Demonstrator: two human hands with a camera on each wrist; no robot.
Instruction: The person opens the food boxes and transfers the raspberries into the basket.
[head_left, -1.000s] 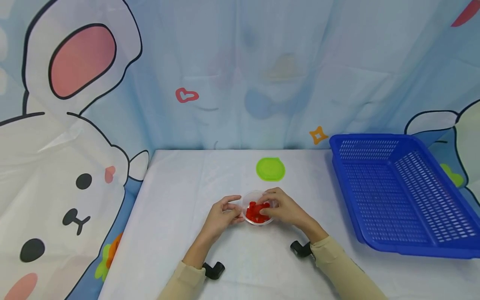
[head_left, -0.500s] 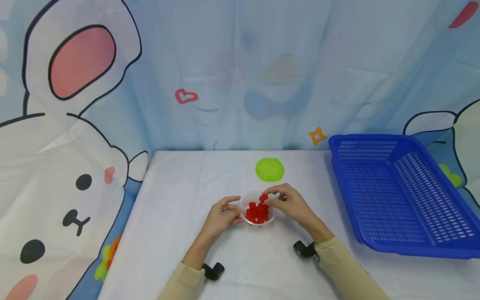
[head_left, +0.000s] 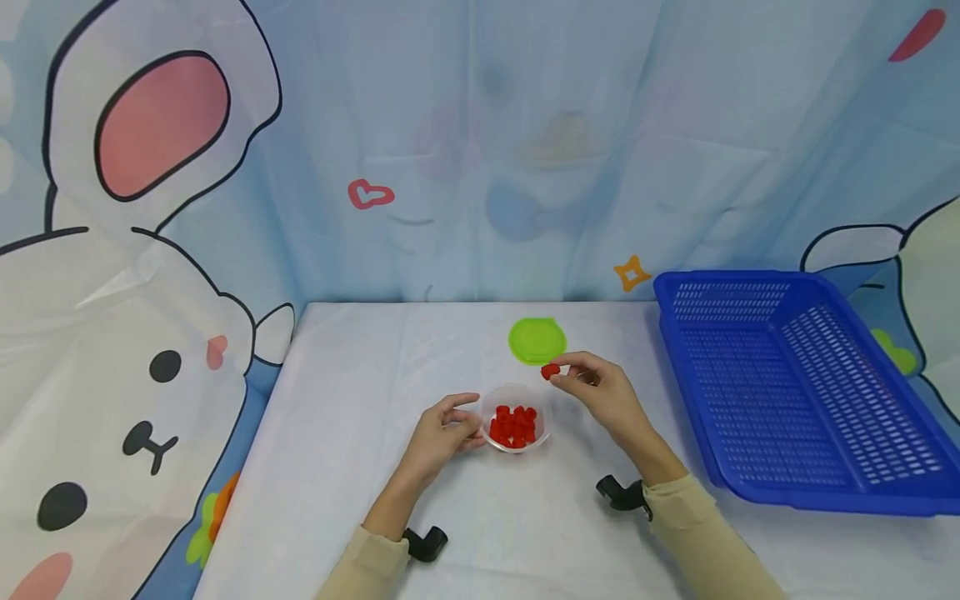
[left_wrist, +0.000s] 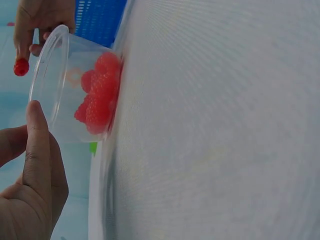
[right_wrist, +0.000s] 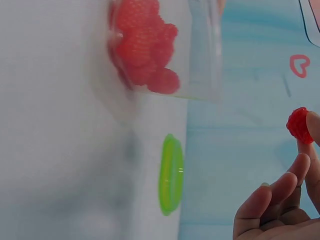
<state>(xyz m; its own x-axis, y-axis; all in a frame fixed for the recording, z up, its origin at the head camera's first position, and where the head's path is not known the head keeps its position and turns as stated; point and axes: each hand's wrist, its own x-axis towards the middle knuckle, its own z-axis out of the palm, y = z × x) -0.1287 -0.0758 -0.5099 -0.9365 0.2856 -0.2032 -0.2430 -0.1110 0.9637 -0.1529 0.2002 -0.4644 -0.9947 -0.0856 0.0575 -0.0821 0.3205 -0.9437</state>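
Observation:
A clear plastic cup [head_left: 546, 417] with several red raspberries [head_left: 513, 427] in it stands on the white table. My left hand [head_left: 446, 429] is at the cup's left side, its fingertips right at the rim in the left wrist view and not curled round it. Between thumb and index finger my right hand [head_left: 603, 396] pinches a single raspberry [right_wrist: 300, 124]. That hand is up and to the right of the cup, close by the round green lid [head_left: 537, 341], whose lower edge the held raspberry nearly overlaps in the head view.
At the right of the table sits a large blue plastic basket [head_left: 806, 492] with slotted walls. A cartoon-printed blue curtain [head_left: 450, 150] hangs behind the table's far edge. Black camera mounts [head_left: 427, 544] stick out at both wrists.
My right hand has come up out of the cup with one raspberry and moved up and right, toward the green lid. The left hand has stayed at the cup.

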